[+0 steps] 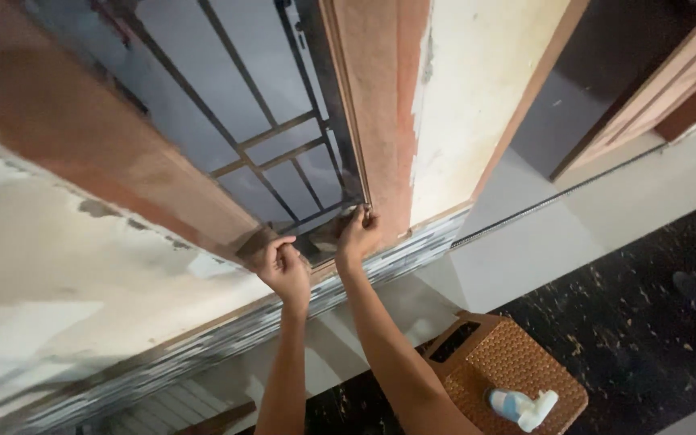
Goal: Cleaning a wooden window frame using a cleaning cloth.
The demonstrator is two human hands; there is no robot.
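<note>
At the far left, a peeling plaster wall (50,266) runs beneath a reddish window frame (114,153), whose dark glass pane (227,89) is crossed by a metal grille (279,137). Along the foot of the wall a grey sill ledge (227,338) slants down to the left.

At the lower corner of the pane, the left hand (283,267) is curled into a loose fist, its fingers folded in against the bottom edge of the frame; whether they pinch something small cannot be told. Just beside it, the right hand (358,234) reaches up to the bottom of the vertical post (376,121), with fingers closed on what looks like a small dark object at that corner, too small to identify. Both hands sit near each other at the same low corner of the glass, so the work appears confined to that spot; no clear mark on the pane shows how much is done.

Further right, below the arms, a brown woven-top stool (517,362) stands on the dark speckled floor (646,322), and a pale blue spray bottle (521,407) lies on its side on the seat, untouched.
</note>
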